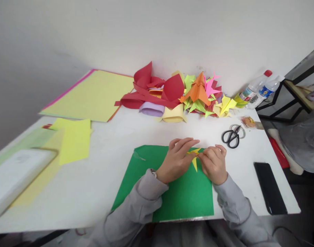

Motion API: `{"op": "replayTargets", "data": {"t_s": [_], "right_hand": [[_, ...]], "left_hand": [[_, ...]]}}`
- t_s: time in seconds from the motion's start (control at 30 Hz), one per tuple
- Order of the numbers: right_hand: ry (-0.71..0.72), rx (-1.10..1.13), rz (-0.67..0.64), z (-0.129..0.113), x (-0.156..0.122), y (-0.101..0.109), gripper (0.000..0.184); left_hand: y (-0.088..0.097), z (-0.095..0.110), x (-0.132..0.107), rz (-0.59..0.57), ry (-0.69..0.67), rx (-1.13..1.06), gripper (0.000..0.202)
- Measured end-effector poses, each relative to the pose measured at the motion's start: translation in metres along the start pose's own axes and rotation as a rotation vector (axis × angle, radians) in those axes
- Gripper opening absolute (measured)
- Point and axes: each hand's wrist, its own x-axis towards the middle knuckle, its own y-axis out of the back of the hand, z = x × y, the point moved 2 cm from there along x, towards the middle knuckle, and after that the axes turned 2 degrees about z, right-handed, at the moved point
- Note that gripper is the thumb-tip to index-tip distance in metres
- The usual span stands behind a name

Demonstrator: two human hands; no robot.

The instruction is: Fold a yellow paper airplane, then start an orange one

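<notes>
Both hands meet over a green sheet (pixel 182 199) lying near the table's front edge. Between them is a small folded yellow paper piece (pixel 195 164) with pointed tips. My left hand (pixel 175 161) pinches its left side between thumb and finger, the other fingers stretched out above it. On the other side, my right hand (pixel 214 163) grips the piece with its fingers curled in. The hands cover part of the paper, so its full shape is hidden.
Black-handled scissors (pixel 231 137) lie right of the hands, and a black phone (pixel 270 188) near the right edge. Folded paper shapes (pixel 198 91) are piled along the wall beside two bottles (pixel 262 91). Yellow sheets (pixel 77 140) and a white box (pixel 23 175) occupy the left.
</notes>
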Motion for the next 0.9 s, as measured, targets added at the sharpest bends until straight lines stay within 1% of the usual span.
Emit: {"op": "replayTargets", "data": {"t_s": [0.13, 0.23, 0.3, 0.4, 0.6, 0.77, 0.87, 0.9], "right_hand": [[-0.031, 0.021, 0.002, 0.0007, 0.0016, 0.0013, 0.01], [-0.037, 0.013, -0.007, 0.0009, 0.0008, 0.0007, 0.012], [-0.016, 0.013, -0.002, 0.0006, -0.0003, 0.0, 0.016], [-0.005, 0.024, 0.009, 0.0004, -0.0004, 0.0001, 0.016], [-0.058, 0.052, 0.016, 0.0011, 0.0033, 0.0019, 0.008], [-0.046, 0.064, 0.018, 0.0018, -0.0003, 0.0008, 0.016], [-0.115, 0.097, 0.002, 0.0044, -0.0006, 0.0022, 0.007], [-0.147, 0.113, 0.005, 0.0057, -0.0002, 0.0032, 0.01]], "left_hand": [[0.0004, -0.0001, 0.0005, -0.003, -0.006, 0.027, 0.024], [0.0013, 0.0002, 0.0019, 0.007, -0.01, 0.04, 0.026], [0.0018, 0.0006, 0.003, 0.02, -0.015, 0.029, 0.025], [0.0021, 0.0005, 0.0042, 0.038, -0.003, 0.005, 0.021], [0.002, -0.0009, 0.0033, 0.048, -0.004, -0.013, 0.021], [0.0021, -0.0009, 0.0033, 0.05, -0.009, -0.038, 0.019], [0.0028, -0.0026, 0.0035, 0.049, 0.0, -0.052, 0.02], [0.0032, -0.0036, 0.0036, 0.05, 0.006, -0.051, 0.02]]}}
